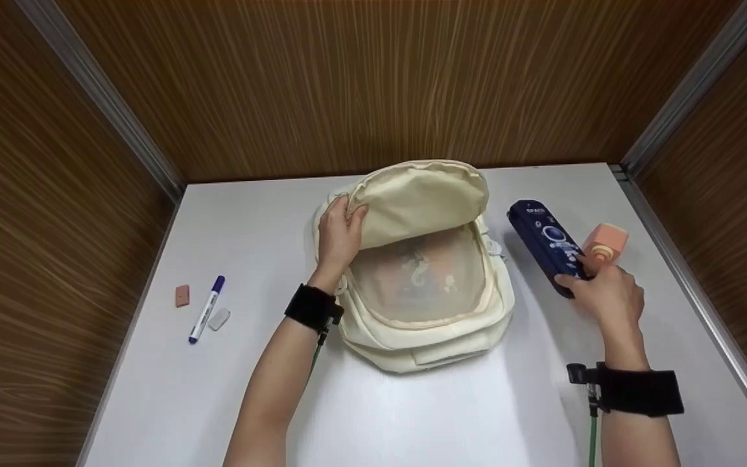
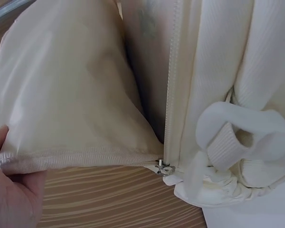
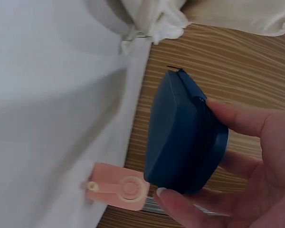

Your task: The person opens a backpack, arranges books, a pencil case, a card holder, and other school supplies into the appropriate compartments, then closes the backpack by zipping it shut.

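Wood-grain walls (image 1: 412,84) backed a white table (image 1: 412,421). Left of the bag (image 1: 422,340) lay a pen (image 1: 207,309). The left hand (image 1: 340,235) pinched the bag's flap (image 1: 419,201); a loosened pinch could have let it fall over the mesh (image 1: 422,285). Right of it, the right hand's (image 1: 610,292) fingers clamped the case's (image 1: 545,239) near end; a sideways swing could have knocked the bottle (image 1: 609,239) beside it

The left arm (image 1: 276,383) slants forward and to the right, elbow slightly bent, its left hand (image 1: 340,239) pinching between thumb (image 1: 358,215) and fingers (image 1: 336,206). The right arm (image 1: 636,434) points nearly straight ahead, and the right hand (image 1: 610,293) angles inward, thumb and fingers (image 3: 240,161) curled in a grip. The hands are well apart, the left farther forward.
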`<action>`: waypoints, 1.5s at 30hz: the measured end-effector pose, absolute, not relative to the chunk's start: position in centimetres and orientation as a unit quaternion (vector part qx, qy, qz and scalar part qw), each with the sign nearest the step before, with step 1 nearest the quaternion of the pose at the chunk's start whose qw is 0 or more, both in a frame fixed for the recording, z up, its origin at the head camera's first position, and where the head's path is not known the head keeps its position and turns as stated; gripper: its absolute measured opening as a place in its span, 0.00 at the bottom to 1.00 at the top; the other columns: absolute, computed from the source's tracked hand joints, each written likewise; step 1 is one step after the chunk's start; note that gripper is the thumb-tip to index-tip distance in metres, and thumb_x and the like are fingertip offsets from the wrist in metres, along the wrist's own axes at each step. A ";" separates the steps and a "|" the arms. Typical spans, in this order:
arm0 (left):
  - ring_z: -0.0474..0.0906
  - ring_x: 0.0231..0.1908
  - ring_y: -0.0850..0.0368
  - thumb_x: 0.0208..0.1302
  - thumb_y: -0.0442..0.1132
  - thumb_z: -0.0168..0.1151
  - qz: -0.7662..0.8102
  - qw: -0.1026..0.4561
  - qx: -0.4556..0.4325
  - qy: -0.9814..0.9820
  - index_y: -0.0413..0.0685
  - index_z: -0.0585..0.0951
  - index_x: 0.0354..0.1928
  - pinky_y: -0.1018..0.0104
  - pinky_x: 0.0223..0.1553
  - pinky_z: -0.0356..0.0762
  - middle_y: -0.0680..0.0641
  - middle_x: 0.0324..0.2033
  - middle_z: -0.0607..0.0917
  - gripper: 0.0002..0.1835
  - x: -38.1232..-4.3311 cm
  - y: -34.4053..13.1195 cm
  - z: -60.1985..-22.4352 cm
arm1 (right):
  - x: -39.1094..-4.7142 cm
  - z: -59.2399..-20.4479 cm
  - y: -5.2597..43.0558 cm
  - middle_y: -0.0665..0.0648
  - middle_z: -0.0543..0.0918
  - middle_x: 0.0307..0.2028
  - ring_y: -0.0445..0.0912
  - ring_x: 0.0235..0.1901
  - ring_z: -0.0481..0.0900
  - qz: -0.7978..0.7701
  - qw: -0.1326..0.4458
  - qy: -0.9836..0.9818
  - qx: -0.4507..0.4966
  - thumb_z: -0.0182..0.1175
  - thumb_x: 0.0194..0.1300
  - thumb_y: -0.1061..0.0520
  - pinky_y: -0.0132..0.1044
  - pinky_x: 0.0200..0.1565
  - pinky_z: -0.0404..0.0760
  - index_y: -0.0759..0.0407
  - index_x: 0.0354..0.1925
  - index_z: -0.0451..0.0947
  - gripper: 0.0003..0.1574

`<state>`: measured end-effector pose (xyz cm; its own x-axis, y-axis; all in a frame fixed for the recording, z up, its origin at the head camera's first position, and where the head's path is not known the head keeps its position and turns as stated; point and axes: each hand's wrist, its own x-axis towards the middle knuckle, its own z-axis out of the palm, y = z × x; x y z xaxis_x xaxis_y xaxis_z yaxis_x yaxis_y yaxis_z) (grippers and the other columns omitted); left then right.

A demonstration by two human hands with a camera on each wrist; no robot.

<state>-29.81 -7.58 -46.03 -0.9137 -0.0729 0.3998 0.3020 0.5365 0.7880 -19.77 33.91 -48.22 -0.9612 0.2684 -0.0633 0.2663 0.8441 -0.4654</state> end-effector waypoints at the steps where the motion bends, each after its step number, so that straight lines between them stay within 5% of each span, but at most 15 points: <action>1: 0.77 0.39 0.53 0.69 0.41 0.61 -0.476 0.204 -0.069 -0.853 0.39 0.81 0.42 0.58 0.42 0.74 0.45 0.38 0.82 0.10 -29.9 -7.5 -45.9 | -19.4 -47.5 33.7 0.80 0.75 0.52 0.67 0.42 0.75 0.241 -0.002 -0.962 -0.128 0.65 0.59 0.34 0.56 0.37 0.68 0.64 0.66 0.70 0.48; 12: 0.80 0.45 0.50 0.68 0.39 0.62 -0.470 0.259 -0.089 -0.839 0.38 0.81 0.46 0.57 0.47 0.75 0.43 0.43 0.84 0.11 -30.2 -7.2 -45.6 | -17.9 -44.2 29.4 0.76 0.75 0.56 0.66 0.49 0.75 0.232 -0.055 -0.971 -0.008 0.68 0.56 0.35 0.58 0.41 0.69 0.58 0.63 0.76 0.44; 21: 0.80 0.46 0.50 0.68 0.39 0.63 -0.482 0.256 -0.092 -0.833 0.38 0.82 0.46 0.57 0.47 0.75 0.44 0.42 0.84 0.11 -30.1 -7.0 -45.6 | -19.7 -47.2 24.3 0.67 0.76 0.58 0.66 0.52 0.76 0.217 0.009 -0.974 0.058 0.72 0.55 0.42 0.61 0.41 0.72 0.53 0.62 0.77 0.38; 37: 0.79 0.40 0.50 0.66 0.38 0.65 -0.477 0.271 -0.092 -0.831 0.37 0.82 0.42 0.56 0.42 0.75 0.42 0.37 0.83 0.10 -30.1 -6.9 -45.2 | -22.9 -49.3 15.9 0.64 0.74 0.46 0.59 0.35 0.77 0.236 0.100 -0.963 0.082 0.73 0.52 0.37 0.55 0.33 0.76 0.53 0.60 0.79 0.41; 45: 0.75 0.33 0.49 0.65 0.38 0.65 -0.478 0.277 -0.094 -0.828 0.37 0.80 0.38 0.54 0.37 0.72 0.43 0.30 0.80 0.09 -30.1 -7.0 -45.1 | -24.5 -49.6 14.5 0.67 0.71 0.50 0.60 0.46 0.74 0.276 0.055 -0.954 0.107 0.74 0.53 0.46 0.54 0.48 0.74 0.59 0.64 0.74 0.43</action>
